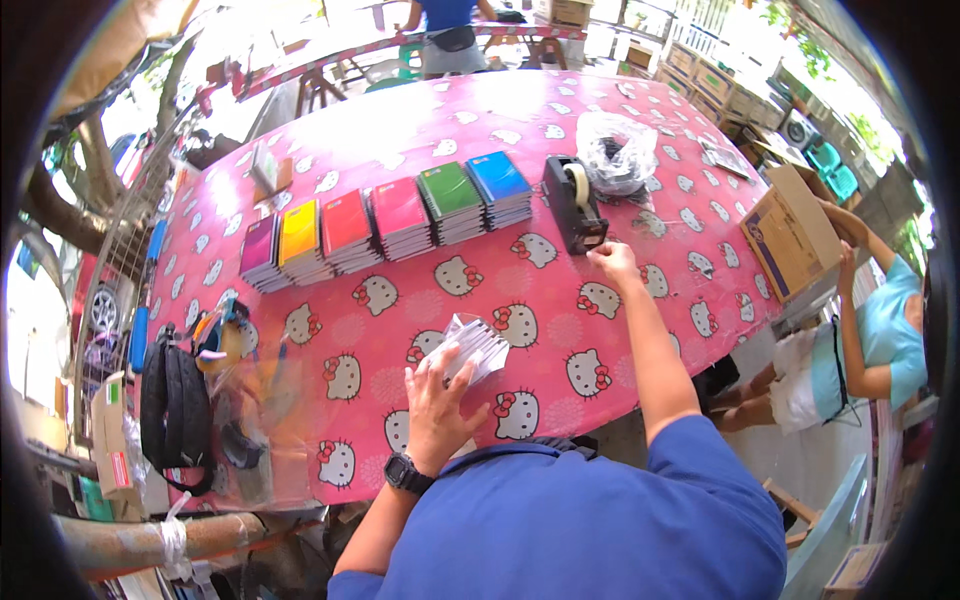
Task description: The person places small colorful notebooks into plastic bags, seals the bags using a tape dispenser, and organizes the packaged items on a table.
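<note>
Plastic-wrapped bundle lies on the pink tabletop, nearer the person than the black tape dispenser and to its left. The left hand reaches over the bundle's left and near side: its fingers are moderately spread and touch the wrap, with the thumb standing apart. Whether they close on the bundle or only rest against it, I cannot tell, since the undersides are hidden.

The right hand is at the dispenser's near end, its fingers drawn close together with only a narrow gap at most. Whether a strip of tape sits between the fingertips is too small to make out. Glare on the crinkled wrap blurs the bundle's contents; pale, narrow shapes show through, of a kind I cannot name.

Left of the dispenser runs a row of spiral notebooks in stacks, purple, yellow, red, pink, green and blue; their lower layers are hard to count. Just beyond and right of the dispenser sits a clear plastic bag, its dark contents obscured by folds. Well to the dispenser's right, another person's hands hold a cardboard box, partly covering its far side.
</note>
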Available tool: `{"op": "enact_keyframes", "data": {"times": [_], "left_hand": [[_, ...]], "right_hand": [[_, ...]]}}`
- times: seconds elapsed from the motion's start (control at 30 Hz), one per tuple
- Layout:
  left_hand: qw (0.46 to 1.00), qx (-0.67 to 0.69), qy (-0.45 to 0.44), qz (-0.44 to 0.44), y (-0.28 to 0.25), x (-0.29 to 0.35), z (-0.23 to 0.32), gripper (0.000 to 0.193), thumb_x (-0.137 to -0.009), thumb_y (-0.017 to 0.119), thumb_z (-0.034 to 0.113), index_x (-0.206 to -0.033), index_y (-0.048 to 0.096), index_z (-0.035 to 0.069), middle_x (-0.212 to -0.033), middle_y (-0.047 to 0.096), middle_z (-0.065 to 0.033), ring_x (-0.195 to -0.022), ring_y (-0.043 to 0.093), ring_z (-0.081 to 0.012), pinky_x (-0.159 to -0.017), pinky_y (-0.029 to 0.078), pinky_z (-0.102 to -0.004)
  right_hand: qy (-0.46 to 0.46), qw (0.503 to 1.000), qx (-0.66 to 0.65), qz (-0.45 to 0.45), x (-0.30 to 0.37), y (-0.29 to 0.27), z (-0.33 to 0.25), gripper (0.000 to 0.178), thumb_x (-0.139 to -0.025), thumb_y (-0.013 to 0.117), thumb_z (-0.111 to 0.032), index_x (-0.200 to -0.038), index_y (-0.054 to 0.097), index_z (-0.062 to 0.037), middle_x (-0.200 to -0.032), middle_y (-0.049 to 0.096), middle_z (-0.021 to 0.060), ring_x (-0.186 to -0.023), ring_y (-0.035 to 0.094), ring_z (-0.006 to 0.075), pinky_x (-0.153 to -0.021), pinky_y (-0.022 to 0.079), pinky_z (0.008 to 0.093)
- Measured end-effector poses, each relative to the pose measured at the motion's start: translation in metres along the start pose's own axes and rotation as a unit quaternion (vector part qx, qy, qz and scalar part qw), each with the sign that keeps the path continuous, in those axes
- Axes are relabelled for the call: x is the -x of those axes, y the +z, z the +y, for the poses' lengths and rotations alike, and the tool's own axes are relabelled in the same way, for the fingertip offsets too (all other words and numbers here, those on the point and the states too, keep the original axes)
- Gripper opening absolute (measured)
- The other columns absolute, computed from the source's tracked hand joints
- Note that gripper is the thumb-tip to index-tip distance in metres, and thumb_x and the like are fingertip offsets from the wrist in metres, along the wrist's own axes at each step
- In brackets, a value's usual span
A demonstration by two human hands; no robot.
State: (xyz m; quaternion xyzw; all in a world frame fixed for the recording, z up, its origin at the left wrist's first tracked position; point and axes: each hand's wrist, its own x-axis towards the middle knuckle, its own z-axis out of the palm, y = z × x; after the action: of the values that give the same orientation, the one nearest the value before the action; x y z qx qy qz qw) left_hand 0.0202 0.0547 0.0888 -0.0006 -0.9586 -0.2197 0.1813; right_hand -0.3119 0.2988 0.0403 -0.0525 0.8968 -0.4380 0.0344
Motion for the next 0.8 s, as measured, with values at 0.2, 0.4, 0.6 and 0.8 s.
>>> {"op": "enact_keyframes", "data": {"times": [0.2, 0.4, 0.6, 0.8], "left_hand": [[0.999, 0.027, 0.031, -0.028, -0.002, -0.007, -0.005, 0.071, -0.061, 0.075, 0.027, -0.127, 0.049, 0.023, -0.140, 0.030, -0.0101, -0.126, 0.031, -0.0395, -0.102, 0.030, -0.0528], [0.996, 0.056, 0.050, -0.052, -0.008, -0.010, -0.010, 0.073, -0.061, 0.076, 0.028, -0.128, 0.048, 0.027, -0.145, 0.025, -0.0092, -0.129, 0.027, -0.0431, -0.101, 0.031, -0.0533], [0.995, 0.045, 0.043, -0.076, -0.013, -0.011, -0.008, 0.081, -0.055, 0.080, 0.029, -0.129, 0.049, 0.024, -0.142, 0.028, -0.0166, -0.129, 0.030, -0.0378, -0.104, 0.029, -0.0504], [0.995, 0.028, 0.029, -0.090, -0.008, -0.007, -0.011, 0.079, -0.055, 0.080, 0.032, -0.128, 0.050, 0.022, -0.144, 0.026, -0.0165, -0.130, 0.030, -0.0376, -0.104, 0.028, -0.0513]], "right_hand": [[-0.184, 0.874, -0.143, -0.426, 0.095, 0.002, -0.136, 0.014, -0.083, 0.066, -0.016, -0.090, 0.065, -0.0025, -0.073, 0.060, -0.0010, -0.065, 0.051, 0.0042, -0.055, 0.040, 0.0215], [-0.254, 0.823, -0.071, -0.504, 0.114, 0.038, -0.187, 0.019, -0.080, 0.069, -0.010, -0.087, 0.052, -0.0027, -0.068, 0.055, 0.0008, -0.058, 0.048, 0.0054, -0.052, 0.039, 0.0226], [-0.235, 0.730, -0.247, -0.592, 0.117, 0.047, -0.209, 0.025, -0.079, 0.070, -0.008, -0.082, 0.045, -0.0055, -0.066, 0.052, -0.0003, -0.057, 0.048, 0.0055, -0.049, 0.038, 0.0207], [-0.306, 0.797, -0.048, -0.519, 0.122, 0.057, -0.203, 0.028, -0.073, 0.075, -0.010, -0.075, 0.048, -0.0031, -0.063, 0.053, 0.0019, -0.061, 0.049, 0.0081, -0.050, 0.037, 0.0255]]}}
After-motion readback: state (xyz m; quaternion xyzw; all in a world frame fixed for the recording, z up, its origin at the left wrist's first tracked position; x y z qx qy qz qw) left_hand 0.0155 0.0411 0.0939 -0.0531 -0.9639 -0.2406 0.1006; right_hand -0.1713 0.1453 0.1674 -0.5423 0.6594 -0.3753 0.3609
